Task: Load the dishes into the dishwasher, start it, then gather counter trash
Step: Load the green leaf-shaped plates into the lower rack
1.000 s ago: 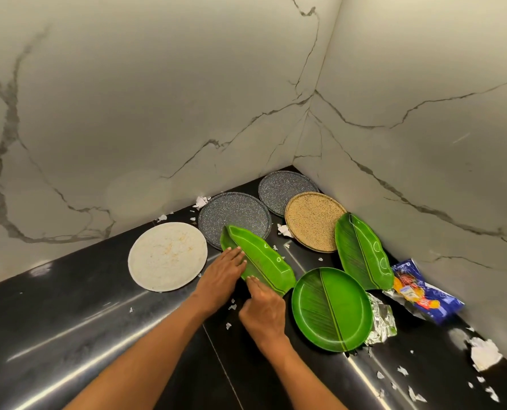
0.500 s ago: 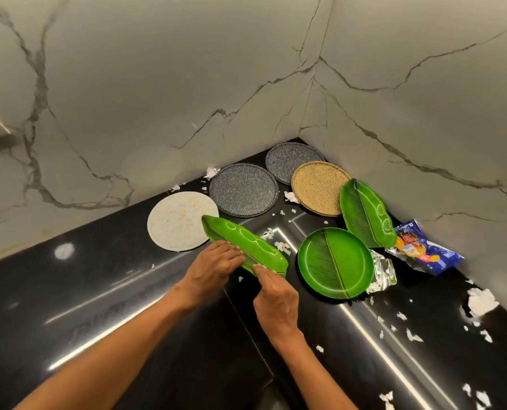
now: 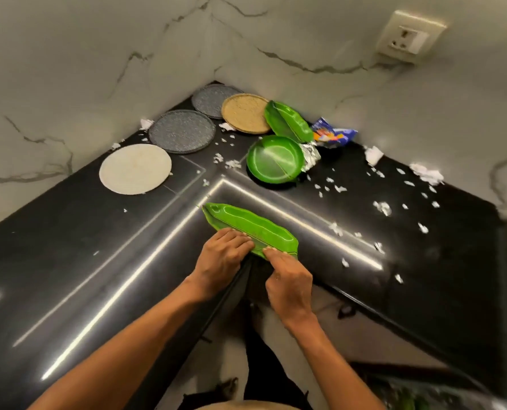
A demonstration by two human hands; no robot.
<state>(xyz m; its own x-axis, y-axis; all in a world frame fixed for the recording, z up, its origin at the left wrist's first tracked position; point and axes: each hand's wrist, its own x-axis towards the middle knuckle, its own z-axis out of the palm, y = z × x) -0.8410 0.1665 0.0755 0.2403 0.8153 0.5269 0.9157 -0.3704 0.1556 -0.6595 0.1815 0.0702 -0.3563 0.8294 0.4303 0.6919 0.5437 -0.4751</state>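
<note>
A long green leaf-shaped plate (image 3: pixel 249 227) hangs over the inner corner of the black counter (image 3: pixel 68 247). My left hand (image 3: pixel 221 257) grips its near edge on the left, and my right hand (image 3: pixel 287 279) pinches the near edge on the right. Farther back lie a round green plate (image 3: pixel 274 159), another green leaf plate (image 3: pixel 287 122), a tan plate (image 3: pixel 245 117), two grey speckled plates (image 3: pixel 182 131) (image 3: pixel 212 99) and a white plate (image 3: pixel 135 168).
A blue snack wrapper (image 3: pixel 333 134) and crumpled foil (image 3: pixel 311 153) lie by the green plates. White paper scraps (image 3: pixel 427 174) are strewn over the right counter. A wall socket (image 3: pixel 409 37) is at the upper right. Floor shows below the counter's corner.
Both hands have pulled the long green leaf plate away from the other dishes toward the counter's front corner. The view has shifted back and down.
</note>
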